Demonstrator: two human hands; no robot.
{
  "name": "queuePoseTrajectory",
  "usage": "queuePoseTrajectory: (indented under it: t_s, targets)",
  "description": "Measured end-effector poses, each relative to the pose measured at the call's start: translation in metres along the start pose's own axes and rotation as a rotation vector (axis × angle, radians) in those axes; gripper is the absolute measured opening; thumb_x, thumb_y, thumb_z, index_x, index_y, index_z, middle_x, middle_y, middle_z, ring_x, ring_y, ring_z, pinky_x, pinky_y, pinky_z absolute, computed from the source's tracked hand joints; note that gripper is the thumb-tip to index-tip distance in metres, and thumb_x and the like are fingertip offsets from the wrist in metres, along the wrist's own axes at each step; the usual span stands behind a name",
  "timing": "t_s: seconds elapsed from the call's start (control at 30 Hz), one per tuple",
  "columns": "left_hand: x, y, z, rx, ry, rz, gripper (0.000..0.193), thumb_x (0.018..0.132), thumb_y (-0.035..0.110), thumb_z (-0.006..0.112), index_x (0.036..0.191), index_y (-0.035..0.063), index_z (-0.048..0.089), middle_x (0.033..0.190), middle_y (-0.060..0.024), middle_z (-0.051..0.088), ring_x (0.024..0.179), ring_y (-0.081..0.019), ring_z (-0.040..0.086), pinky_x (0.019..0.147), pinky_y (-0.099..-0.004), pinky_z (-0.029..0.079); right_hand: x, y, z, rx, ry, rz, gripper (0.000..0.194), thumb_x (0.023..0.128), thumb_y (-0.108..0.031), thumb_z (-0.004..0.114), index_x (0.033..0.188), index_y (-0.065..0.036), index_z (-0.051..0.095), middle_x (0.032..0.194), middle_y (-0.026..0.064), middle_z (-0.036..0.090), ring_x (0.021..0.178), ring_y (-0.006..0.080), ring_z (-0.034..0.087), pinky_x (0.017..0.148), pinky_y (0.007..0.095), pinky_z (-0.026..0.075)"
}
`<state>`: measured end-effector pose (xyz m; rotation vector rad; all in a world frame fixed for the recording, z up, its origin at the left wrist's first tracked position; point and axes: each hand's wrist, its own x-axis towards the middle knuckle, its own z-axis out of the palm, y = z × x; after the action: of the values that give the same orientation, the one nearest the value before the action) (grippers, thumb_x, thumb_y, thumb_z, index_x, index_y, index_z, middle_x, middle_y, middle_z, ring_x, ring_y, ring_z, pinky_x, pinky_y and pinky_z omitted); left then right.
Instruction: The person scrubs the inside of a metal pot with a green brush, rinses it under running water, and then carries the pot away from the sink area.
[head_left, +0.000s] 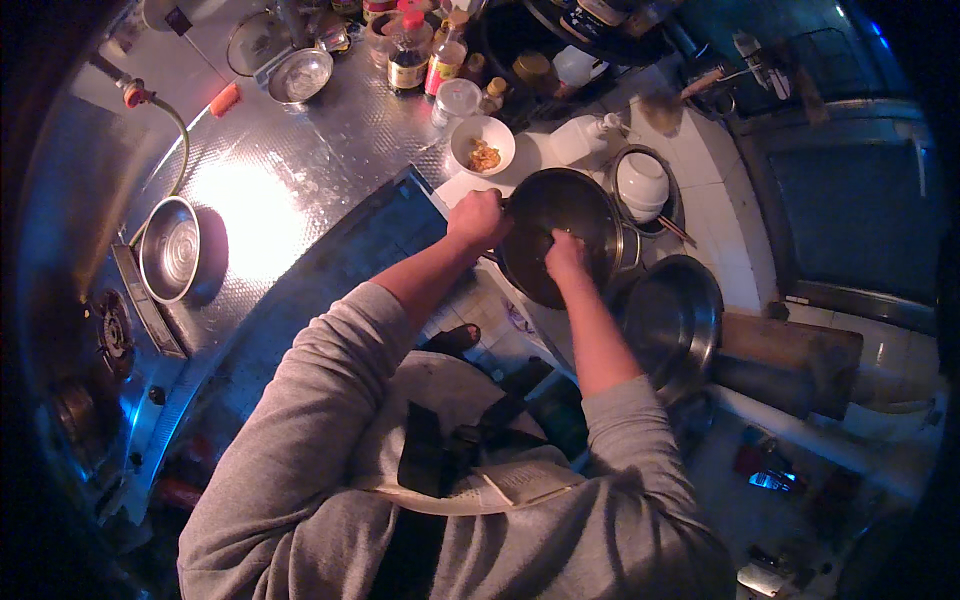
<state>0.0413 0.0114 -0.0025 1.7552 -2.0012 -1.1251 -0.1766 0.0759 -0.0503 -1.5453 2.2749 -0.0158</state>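
A dark two-handled pot (536, 199) is tilted in front of me at the counter's corner. My left hand (478, 220) grips it at its left side handle. My right hand (567, 253) reaches into the pot with curled fingers against the inner wall; whether it holds anything there cannot be seen. The pot's right metal handle (630, 246) is free. Just beyond the pot stands a white bowl (502, 139) with some brownish food (482, 156) in it. To the pot's right, white bowls (642, 185) sit upside down in a dark round container, with chopsticks (677, 229) beside them.
A large metal basin (671, 319) lies near my right forearm, by a wooden board (795, 341). Sauce bottles (446, 56), a lidded jar (456, 101) and a white pump bottle (577, 140) stand farther back. Metal bowls (171, 247) and a gas burner (114, 332) are at the left.
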Motion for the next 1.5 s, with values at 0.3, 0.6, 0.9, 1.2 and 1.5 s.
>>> queuePoseTrajectory:
  t_s: [0.3, 0.6, 0.9, 1.2, 1.5]
  targets:
    - [0.001, 0.004, 0.001, 0.013, 0.018, -0.011, 0.038, 0.079, 0.034, 0.069, 0.1, 0.0023, 0.068, 0.096, -0.0231, 0.07, 0.091, -0.0394, 0.069, 0.082, -0.0492, 0.056, -0.047, -0.021, -0.021, -0.163, -0.221, -0.04, 0.029, 0.086, -0.01, 0.054, 0.111, -0.011, 0.069, 0.115, 0.0259, 0.065, 0.11, 0.0447, 0.061, 0.094, 0.0497, 0.05]
    - [0.0, 0.003, 0.0, 0.028, 0.004, 0.002, 0.037, 0.078, 0.034, 0.068, 0.099, 0.0029, 0.069, 0.096, -0.0227, 0.07, 0.091, -0.0395, 0.069, 0.082, -0.0492, 0.056, -0.018, -0.008, -0.031, -0.098, -0.105, 0.092, 0.031, 0.088, -0.012, 0.056, 0.116, -0.015, 0.069, 0.118, 0.0228, 0.065, 0.11, 0.0414, 0.062, 0.095, 0.0489, 0.05]
    - [0.002, 0.003, 0.003, 0.05, 0.025, 0.017, 0.039, 0.078, 0.036, 0.07, 0.098, 0.0022, 0.067, 0.096, -0.0231, 0.07, 0.093, -0.0385, 0.069, 0.082, -0.049, 0.056, -0.008, -0.007, 0.007, 0.003, -0.103, -0.034, 0.032, 0.082, -0.007, 0.057, 0.112, -0.005, 0.068, 0.118, 0.0238, 0.064, 0.114, 0.0426, 0.06, 0.097, 0.046, 0.049]
    - [-0.002, 0.009, 0.002, 0.03, 0.004, -0.016, 0.039, 0.078, 0.035, 0.071, 0.099, 0.0018, 0.067, 0.096, -0.0234, 0.07, 0.093, -0.0394, 0.068, 0.081, -0.049, 0.056, -0.022, -0.009, -0.002, -0.128, -0.161, -0.117, 0.032, 0.081, -0.002, 0.056, 0.11, -0.005, 0.069, 0.116, 0.0245, 0.065, 0.113, 0.0426, 0.061, 0.096, 0.0466, 0.049]
    - [0.001, 0.004, 0.006, 0.031, -0.02, -0.002, 0.044, 0.078, 0.037, 0.071, 0.104, 0.0021, 0.069, 0.103, -0.0242, 0.069, 0.099, -0.039, 0.068, 0.087, -0.0485, 0.054, -0.037, 0.01, -0.027, 0.073, -0.177, -0.13, 0.025, 0.088, -0.013, 0.062, 0.111, -0.007, 0.071, 0.108, 0.0209, 0.069, 0.104, 0.0376, 0.065, 0.091, 0.043, 0.051]
